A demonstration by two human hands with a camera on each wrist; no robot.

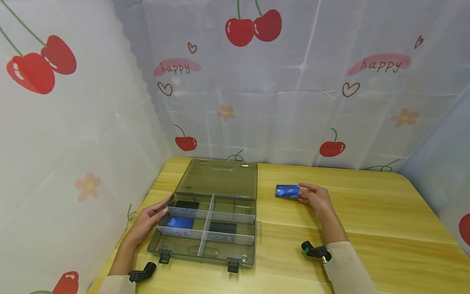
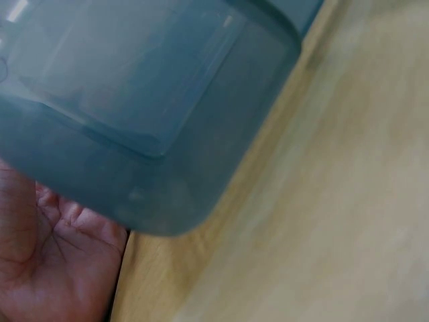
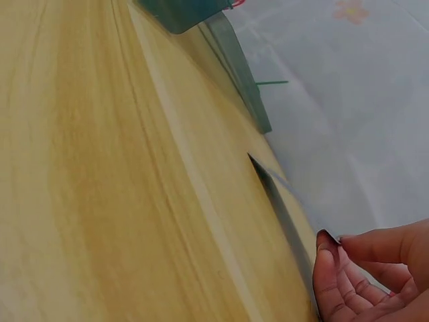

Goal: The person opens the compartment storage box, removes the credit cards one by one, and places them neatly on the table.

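Note:
My right hand [image 1: 316, 199] pinches a blue bank-style card [image 1: 287, 191] marked VIP by its right end, thumb and fingers on its edge. In the right wrist view the card is edge-on and tilted, close over the table. My left hand [image 1: 147, 220] lies along the left wall of a translucent grey divider box [image 1: 227, 258], fingers straight toward its back corner. Inside the box a blue card [image 1: 180, 223] occupies the middle left compartment. A dark card [image 1: 187, 205] lies in the back left one, another dark card [image 1: 223, 227] in the middle right.
The box lid [image 1: 218, 177] is laid back, away from me. Two dark latches [image 1: 233, 266] stick out from the box's front. Wood-grain table [image 1: 367, 216] extends to the right of the box, and a printed curtain [image 1: 271, 122] rises behind and beside it.

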